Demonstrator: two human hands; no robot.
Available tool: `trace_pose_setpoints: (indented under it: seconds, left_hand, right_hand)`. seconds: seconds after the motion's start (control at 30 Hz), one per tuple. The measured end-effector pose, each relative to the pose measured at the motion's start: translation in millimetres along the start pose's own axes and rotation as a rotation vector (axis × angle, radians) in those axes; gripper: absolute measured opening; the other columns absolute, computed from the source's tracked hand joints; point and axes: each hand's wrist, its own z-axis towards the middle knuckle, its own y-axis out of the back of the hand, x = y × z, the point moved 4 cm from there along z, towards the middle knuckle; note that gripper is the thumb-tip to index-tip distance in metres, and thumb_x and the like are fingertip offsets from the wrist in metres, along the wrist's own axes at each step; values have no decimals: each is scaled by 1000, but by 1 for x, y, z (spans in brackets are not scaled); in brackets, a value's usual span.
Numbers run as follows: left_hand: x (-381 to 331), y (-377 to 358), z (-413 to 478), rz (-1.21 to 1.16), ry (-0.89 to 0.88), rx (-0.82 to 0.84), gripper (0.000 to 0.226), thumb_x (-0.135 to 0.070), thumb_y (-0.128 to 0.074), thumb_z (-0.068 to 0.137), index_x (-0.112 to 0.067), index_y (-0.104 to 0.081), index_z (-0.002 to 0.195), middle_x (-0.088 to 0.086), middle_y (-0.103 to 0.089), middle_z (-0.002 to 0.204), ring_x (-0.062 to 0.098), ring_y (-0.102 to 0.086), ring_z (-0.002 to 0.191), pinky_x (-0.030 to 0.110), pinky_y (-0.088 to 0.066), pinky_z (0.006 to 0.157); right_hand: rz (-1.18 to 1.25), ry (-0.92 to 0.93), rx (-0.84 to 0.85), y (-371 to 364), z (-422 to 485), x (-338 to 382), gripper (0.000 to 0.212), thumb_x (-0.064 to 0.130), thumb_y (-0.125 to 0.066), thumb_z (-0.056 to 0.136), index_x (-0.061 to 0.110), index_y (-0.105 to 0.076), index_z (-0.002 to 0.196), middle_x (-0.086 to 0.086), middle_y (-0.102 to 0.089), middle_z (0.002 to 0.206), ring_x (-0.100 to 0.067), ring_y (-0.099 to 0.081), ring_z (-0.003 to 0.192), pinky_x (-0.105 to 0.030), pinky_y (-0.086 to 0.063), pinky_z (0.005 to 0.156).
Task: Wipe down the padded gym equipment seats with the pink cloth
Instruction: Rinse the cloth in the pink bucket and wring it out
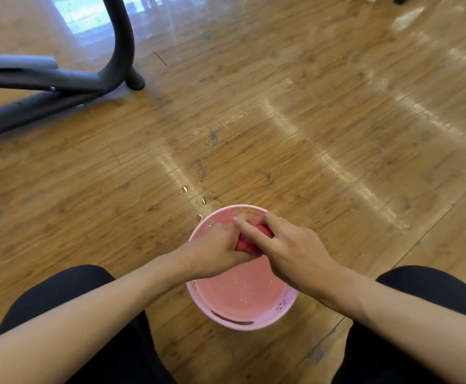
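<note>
Glossy wood-plank floor (295,112), window glare streaked across, water drops (202,199) just beyond pink basin (234,320). Dark metal equipment frame (60,87) far left; no padded seat in view. Pink cloth (247,242) bunched over basin, squeezed between left hand (215,250) and right hand (290,250); both grips closed around it. Likely wringing stage, wiping not yet begun. Cloth soft, limp, wet, probably heavier and drippy; best held as wad in palm. Wet floor likely slippery underfoot.

Cloth (249,239) over basin (242,309), machine frame (60,81) far left
</note>
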Motion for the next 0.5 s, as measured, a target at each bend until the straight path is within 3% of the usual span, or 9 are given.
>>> trace_pose_setpoints:
  seconds: [0.07, 0.13, 0.2, 0.27, 0.3, 0.37, 0.43, 0.5]
  left_hand:
    - [-1, 6, -5, 146, -101, -53, 44, -33, -74, 95, -25, -57, 134, -22, -63, 118, 0, -61, 106, 9, -43, 87]
    - [2, 13, -12, 344, -96, -135, 47, -51, -69, 93, -19, -53, 124, -17, -60, 109, 9, -61, 96, 13, -41, 73]
    - [0, 14, -19, 668, -207, -217, 51, -66, -52, 95, -18, -51, 112, -10, -61, 99, 15, -63, 76, 23, -39, 57]
    - [-2, 10, -22, 909, -383, -267, 44, -62, -40, 101, -18, -47, 98, -7, -55, 84, 14, -53, 54, 24, -27, 40]
    - [-1, 10, -23, 953, -428, -265, 40, -57, -37, 103, -19, -45, 95, -6, -52, 79, 13, -48, 48, 24, -21, 37]
    - [2, 11, -22, 965, -504, -233, 35, -49, -34, 107, -18, -43, 93, -5, -50, 73, 14, -43, 43, 25, -17, 35]
    - [6, 13, -18, 984, -581, -205, 28, -42, -35, 107, -19, -41, 92, -5, -49, 70, 13, -40, 41, 24, -17, 36]
    - [0, 19, -13, 956, -535, -178, 23, -39, -38, 107, -19, -44, 97, -10, -51, 71, 13, -40, 45, 24, -21, 40]
  right_hand:
    - [-111, 52, -31, 0, 0, -1, 59, 0, -58, 77, 11, -59, 136, -6, -50, 94, -19, -52, 70, -29, -38, 34]
    - [-162, 70, 6, -6, -1, -5, 29, 0, -70, 78, 7, -65, 106, -5, -49, 84, -20, -51, 58, -28, -29, 30]
    - [-153, 56, 69, -12, -2, -11, 26, 6, -78, 76, 13, -53, 81, -2, -48, 72, -21, -47, 46, -25, -19, 33]
    - [-102, 35, 147, -19, -3, -22, 27, 29, -70, 87, 18, -47, 77, 0, -51, 67, -23, -49, 43, -27, -22, 36]
    - [-42, -5, 210, -21, 0, -25, 32, 46, -57, 93, 20, -46, 77, 2, -54, 67, -24, -52, 47, -30, -29, 38]
    - [346, -175, 505, -25, 5, -30, 42, 57, -45, 98, 21, -46, 75, 4, -54, 66, -17, -50, 54, -33, -37, 51]
    - [929, -409, 796, -26, 8, -30, 38, 38, -56, 102, 19, -50, 70, 1, -44, 61, -15, -37, 52, -34, -28, 52]
    - [1150, -538, 905, -23, 12, -35, 36, 30, -58, 102, 19, -54, 69, 1, -39, 57, -15, -30, 49, -36, -19, 51]
